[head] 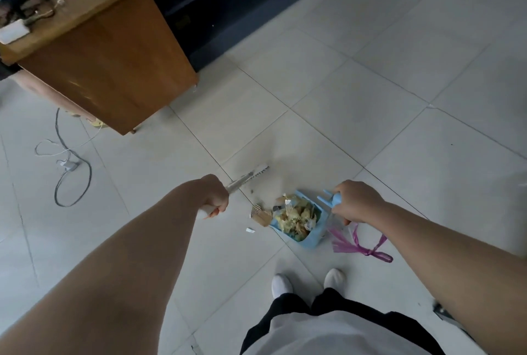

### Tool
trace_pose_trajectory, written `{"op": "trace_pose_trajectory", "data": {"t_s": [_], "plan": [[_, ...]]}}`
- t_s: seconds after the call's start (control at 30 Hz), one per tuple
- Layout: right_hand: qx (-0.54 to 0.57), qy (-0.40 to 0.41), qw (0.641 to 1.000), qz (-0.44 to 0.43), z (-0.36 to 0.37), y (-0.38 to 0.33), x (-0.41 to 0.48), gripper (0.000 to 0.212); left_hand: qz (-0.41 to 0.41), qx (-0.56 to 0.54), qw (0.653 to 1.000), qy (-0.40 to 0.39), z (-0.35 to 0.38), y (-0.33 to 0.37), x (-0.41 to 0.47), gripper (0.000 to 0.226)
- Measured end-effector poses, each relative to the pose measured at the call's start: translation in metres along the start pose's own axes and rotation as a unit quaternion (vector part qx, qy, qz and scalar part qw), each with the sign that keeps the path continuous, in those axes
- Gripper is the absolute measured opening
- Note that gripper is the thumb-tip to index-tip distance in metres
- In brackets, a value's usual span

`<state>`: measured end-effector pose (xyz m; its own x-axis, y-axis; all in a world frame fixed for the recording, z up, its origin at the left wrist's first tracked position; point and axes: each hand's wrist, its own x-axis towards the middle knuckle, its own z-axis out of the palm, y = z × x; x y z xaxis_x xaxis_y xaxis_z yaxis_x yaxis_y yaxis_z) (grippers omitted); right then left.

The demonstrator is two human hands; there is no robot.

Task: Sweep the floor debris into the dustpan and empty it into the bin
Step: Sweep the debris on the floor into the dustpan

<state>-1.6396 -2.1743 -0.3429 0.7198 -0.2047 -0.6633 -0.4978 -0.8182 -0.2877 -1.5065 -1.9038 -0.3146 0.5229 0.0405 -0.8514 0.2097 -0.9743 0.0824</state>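
pale floor tiles fill the room as you stand over the job, most of the debris already heaped in the blue dustpan, which sits tilted on the floor just ahead of your shoes. your right hand is wrapped around the dustpan's handle; your left hand is clenched on the broom, whose blurred head hangs beyond the pan's mouth. the sweeping looks nearly finished: a piece of cardboard lies at the pan's lip and a paper scrap sits just outside it, both not yet gathered. emptying is all to come, and no bin is in view. a purple bag lies beside the pan under your right wrist, where it could snag as you lift. a cabinet and a looped cable stand well off to the left.
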Motion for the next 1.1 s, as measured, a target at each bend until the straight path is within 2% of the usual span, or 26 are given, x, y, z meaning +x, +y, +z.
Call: {"op": "trace_pose_trajectory", "data": {"t_s": [0.2,0.4,0.47,0.6,0.67,0.73,0.87,0.97,1.1], "plan": [[-0.005,-0.001,1.000,0.020,0.007,-0.010,0.002,0.035,-0.020,-0.011,1.000,-0.017,0.019,-0.034,0.037,0.045],[-0.016,-0.004,1.000,0.008,0.011,-0.025,0.005,0.037,-0.025,0.022,0.999,-0.041,0.014,-0.053,0.015,0.023],[-0.028,-0.009,1.000,0.002,0.007,-0.028,0.007,0.038,-0.041,0.019,0.998,-0.054,0.014,-0.058,0.007,0.030],[-0.042,-0.008,0.999,-0.017,-0.004,-0.025,0.008,0.038,-0.074,-0.082,0.993,-0.029,0.023,-0.067,-0.005,0.043],[-0.053,-0.010,0.998,-0.031,-0.011,-0.021,0.008,0.048,-0.085,-0.134,0.987,-0.011,0.034,-0.066,-0.015,0.037],[-0.058,-0.011,0.997,-0.042,-0.018,-0.015,0.007,0.054,-0.101,-0.159,0.982,0.003,0.046,-0.063,-0.023,0.022],[-0.073,-0.011,0.995,-0.071,-0.031,0.002,0.007,0.037,-0.125,-0.188,0.974,0.013,0.073,-0.057,-0.037,0.010],[-0.093,-0.013,0.992,-0.090,-0.034,0.014,0.009,0.021,-0.180,-0.272,0.945,0.003,0.102,-0.053,-0.040,0.012],[-0.124,-0.029,0.987,-0.100,-0.033,0.028,0.016,0.024,-0.188,-0.328,0.926,-0.018,0.139,-0.033,-0.042,0.009]]}}
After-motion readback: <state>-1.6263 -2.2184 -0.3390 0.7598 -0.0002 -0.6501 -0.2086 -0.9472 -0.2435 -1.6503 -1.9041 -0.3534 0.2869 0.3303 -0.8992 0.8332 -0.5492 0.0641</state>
